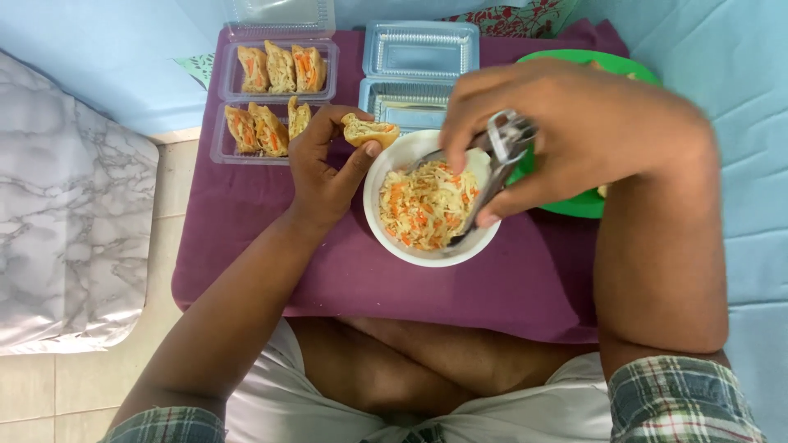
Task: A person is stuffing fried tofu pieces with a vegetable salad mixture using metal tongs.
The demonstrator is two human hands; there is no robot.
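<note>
Right hand (pixel 574 135), frame centre-right, fingers closed around metal tongs (pixel 492 164) dipping into white bowl (pixel 394 238) of shredded filling (pixel 423 205). Left hand (pixel 328 168) pinches a small pastry piece (pixel 369 130) at bowl's upper-left rim. Filled pastries sit in clear trays (pixel 222 143), upper left, on purple cloth (pixel 246 246).

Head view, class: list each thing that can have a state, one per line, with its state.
Left hand: holding a pastry pocket, its opening up.
Right hand: gripping metal tongs, tips in the bowl.
White bowl: filled with shredded filling.
Left clear container: lid open, stuffed pieces in both halves.
Right clear container: open, no food visible.
Green plate: mostly hidden.
</note>
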